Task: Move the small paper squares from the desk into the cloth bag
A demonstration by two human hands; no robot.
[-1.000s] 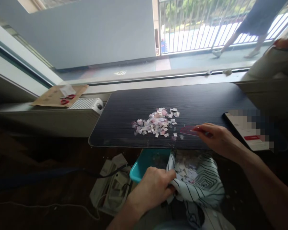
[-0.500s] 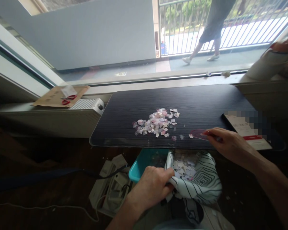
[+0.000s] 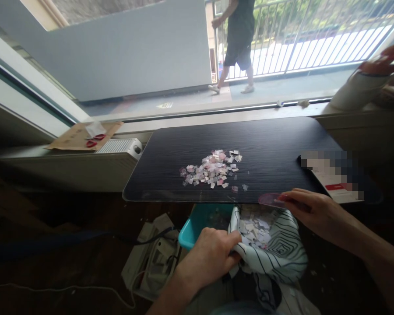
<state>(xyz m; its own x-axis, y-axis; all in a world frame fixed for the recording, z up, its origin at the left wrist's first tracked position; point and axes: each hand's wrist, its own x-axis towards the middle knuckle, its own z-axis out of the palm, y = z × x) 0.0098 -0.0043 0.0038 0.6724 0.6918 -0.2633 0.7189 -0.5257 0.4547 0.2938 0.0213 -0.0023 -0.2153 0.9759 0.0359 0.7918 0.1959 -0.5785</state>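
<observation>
My left hand [image 3: 213, 249] is closed on the rim of a white cloth bag [image 3: 261, 260] with black line patterns, held below the table's front edge. Small cut paper pieces [image 3: 256, 229] lie inside the bag. My right hand [image 3: 311, 205] grips a thin, flat, pinkish see-through piece [image 3: 269, 200] with a red part by the fingers; its exact kind I cannot tell. That piece is at the table's front edge, above the bag's opening. A pile of small pink and white paper squares [image 3: 212, 168] lies on the dark table [image 3: 269, 140], left of my right hand.
A turquoise bin [image 3: 188, 234] stands left of the bag. At the table's right lies a partly blurred box or booklet [image 3: 335, 177]. Red-handled scissors [image 3: 95, 141] rest on a brown envelope [image 3: 68, 138] by the radiator [image 3: 121, 147]. Outside the window a person [image 3: 239, 35] walks.
My right hand has moved down toward me with the see-through piece, and the paper square at its tip has left the tabletop. My left hand keeps its hold. The person outside has walked left.
</observation>
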